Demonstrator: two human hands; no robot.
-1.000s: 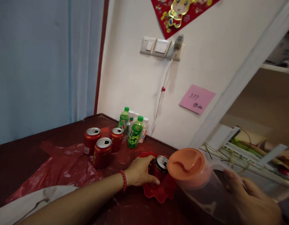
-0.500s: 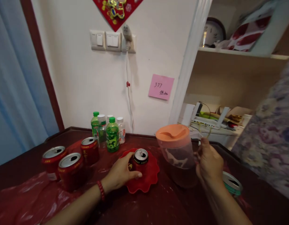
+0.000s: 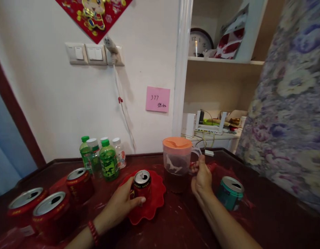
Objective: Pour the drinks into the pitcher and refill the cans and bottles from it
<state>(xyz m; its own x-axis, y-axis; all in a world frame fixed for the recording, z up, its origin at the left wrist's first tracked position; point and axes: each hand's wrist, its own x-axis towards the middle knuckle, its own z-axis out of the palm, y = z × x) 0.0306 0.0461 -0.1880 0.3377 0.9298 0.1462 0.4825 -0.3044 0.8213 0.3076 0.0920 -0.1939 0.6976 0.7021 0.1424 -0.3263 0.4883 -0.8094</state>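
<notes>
My left hand (image 3: 120, 200) is closed around a red drink can (image 3: 144, 190) with a black rim and an opened top. The can stands upright on a red scalloped plate (image 3: 156, 204). To its right is a clear plastic pitcher (image 3: 176, 166) with an orange lid (image 3: 176, 142), upright and holding some dark-looking liquid or showing the dark table through it. My right hand (image 3: 202, 178) grips the pitcher's handle, with the fingers wrapped around it. A green can (image 3: 230, 193), opened on top, stands to the right of my right forearm.
Several opened red cans (image 3: 52, 214) stand at the left. Behind them are green-capped bottles (image 3: 108, 162) and clear white-capped bottles (image 3: 119, 154) by the wall. A white cord (image 3: 123, 117) hangs from the socket. Shelves with a white router (image 3: 209, 128) and a floral curtain (image 3: 284, 103) are at right.
The view has turned to the right. The pitcher has gone from tilted to upright in my right hand. My left hand stays on the red can.
</notes>
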